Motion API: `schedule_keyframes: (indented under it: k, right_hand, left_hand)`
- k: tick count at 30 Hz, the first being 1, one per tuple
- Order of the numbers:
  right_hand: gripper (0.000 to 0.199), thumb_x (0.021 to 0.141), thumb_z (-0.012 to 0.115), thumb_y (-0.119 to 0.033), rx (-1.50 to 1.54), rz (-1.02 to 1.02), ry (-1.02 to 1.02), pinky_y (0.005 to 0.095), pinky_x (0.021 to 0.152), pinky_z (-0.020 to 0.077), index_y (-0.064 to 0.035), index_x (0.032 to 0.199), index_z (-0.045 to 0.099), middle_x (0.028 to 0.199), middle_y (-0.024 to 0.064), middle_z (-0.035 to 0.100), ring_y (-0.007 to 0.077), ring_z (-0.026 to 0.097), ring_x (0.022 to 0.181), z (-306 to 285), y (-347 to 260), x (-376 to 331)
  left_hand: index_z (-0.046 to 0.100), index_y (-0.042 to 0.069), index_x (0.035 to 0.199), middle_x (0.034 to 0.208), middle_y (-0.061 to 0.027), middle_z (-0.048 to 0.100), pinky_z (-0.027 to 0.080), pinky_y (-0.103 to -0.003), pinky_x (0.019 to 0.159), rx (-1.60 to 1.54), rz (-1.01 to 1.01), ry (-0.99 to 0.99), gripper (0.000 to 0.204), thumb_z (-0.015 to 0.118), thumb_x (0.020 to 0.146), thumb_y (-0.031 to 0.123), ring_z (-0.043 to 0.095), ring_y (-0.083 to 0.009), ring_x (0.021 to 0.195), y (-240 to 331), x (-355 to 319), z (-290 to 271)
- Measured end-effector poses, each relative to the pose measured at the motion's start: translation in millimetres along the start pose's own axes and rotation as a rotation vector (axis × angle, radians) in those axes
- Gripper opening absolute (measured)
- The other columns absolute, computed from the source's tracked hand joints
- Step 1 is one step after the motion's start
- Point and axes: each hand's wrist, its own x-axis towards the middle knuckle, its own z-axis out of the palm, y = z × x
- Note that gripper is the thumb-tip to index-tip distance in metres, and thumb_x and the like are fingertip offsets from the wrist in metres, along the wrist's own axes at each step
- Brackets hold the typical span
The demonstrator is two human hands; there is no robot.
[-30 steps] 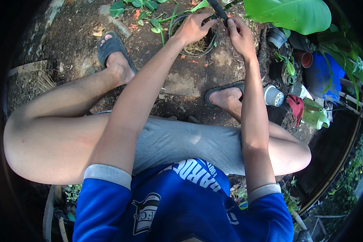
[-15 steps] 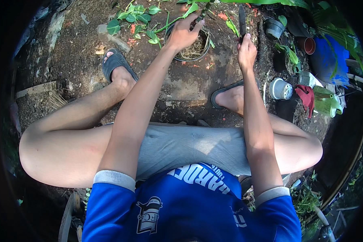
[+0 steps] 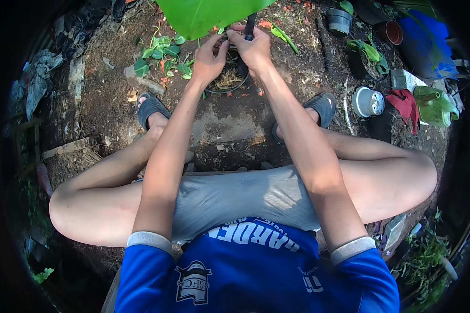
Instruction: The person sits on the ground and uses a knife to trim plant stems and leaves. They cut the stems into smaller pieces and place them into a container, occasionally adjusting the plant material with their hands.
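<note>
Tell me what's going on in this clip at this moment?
A person squats on bare soil, both arms stretched forward over a small dark pot holding dry, straw-like material. The left hand rests at the pot's rim, and the right hand grips a dark-handled tool above it. A big green leaf overhangs both hands. A green watering can and a white pot sit to the right.

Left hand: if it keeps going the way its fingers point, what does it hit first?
Probably the big green leaf. The left hand points up-frame over the black pot, fingertips near the leaf's lower edge. Depth unclear; it may pass beneath.
</note>
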Motion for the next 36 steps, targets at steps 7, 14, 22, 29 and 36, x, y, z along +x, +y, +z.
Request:
schedule_keyframes:
  k: [7, 14, 22, 29, 36]
  right_hand:
    - [0.019, 0.093, 0.08, -0.014, -0.079, -0.06, -0.018, 0.0252, 0.067, 0.0506, 0.0012, 0.104, 0.076, 0.085, 0.001, 0.071, 0.0067, 0.062, 0.075, 1.3, -6.9, -1.0]
    - [0.015, 0.096, 0.076, -0.017, 0.053, -0.049, -0.061, 0.0249, 0.06, 0.0425, -0.0029, 0.1, 0.072, 0.079, 0.0002, 0.067, 0.007, 0.056, 0.066, -15.6, -2.2, 4.1]
    - [0.047, 0.085, 0.088, -0.013, -0.137, 0.191, 0.206, 0.0286, 0.048, 0.0434, -0.0031, 0.116, 0.054, 0.079, 0.0038, 0.062, 0.0131, 0.055, 0.056, -50.7, 16.6, 18.9]
    - [0.033, 0.092, 0.082, -0.021, -0.062, 0.418, 0.158, 0.028, 0.046, 0.0469, -0.0031, 0.104, 0.057, 0.073, 0.0039, 0.062, 0.0124, 0.056, 0.055, -70.9, 44.8, 10.0]
    - [0.04, 0.101, 0.072, -0.04, -0.292, 0.491, 0.055, 0.0278, 0.042, 0.0437, -0.0024, 0.088, 0.066, 0.073, 0.0034, 0.064, 0.0095, 0.052, 0.051, -79.7, 77.9, -37.5]
  left_hand:
    - [0.065, 0.001, 0.132, 0.095, -0.0149, 0.077, 0.058, -0.035, 0.076, 0.027, -0.013, 0.054, 0.037, 0.068, 0.101, 0.021, 0.074, -0.0202, 0.083, 7.5, -2.6, -3.2]
    - [0.061, -0.002, 0.137, 0.1, -0.0221, 0.076, 0.059, -0.041, 0.083, -0.006, -0.009, 0.023, 0.043, 0.068, 0.1, 0.02, 0.076, -0.0318, 0.09, 9.1, -4.6, -6.4]
    - [0.051, -0.004, 0.143, 0.126, -0.0266, 0.064, 0.048, -0.05, 0.102, 0.394, -0.198, 0.326, 0.069, 0.062, 0.101, 0.05, 0.061, -0.0402, 0.12, -38.2, -16.2, -23.7]
    - [0.07, -0.003, 0.106, 0.088, -0.027, 0.071, 0.056, -0.052, 0.085, 0.226, -0.362, -0.027, 0.042, 0.058, 0.103, 0.037, 0.071, -0.0453, 0.089, -81.2, -34.7, -40.2]
    - [0.072, -0.004, 0.099, 0.1, -0.0341, 0.071, 0.056, -0.053, 0.091, 0.383, -0.338, -0.085, 0.032, 0.057, 0.098, 0.024, 0.07, -0.0477, 0.101, -75.4, -39.1, -42.3]
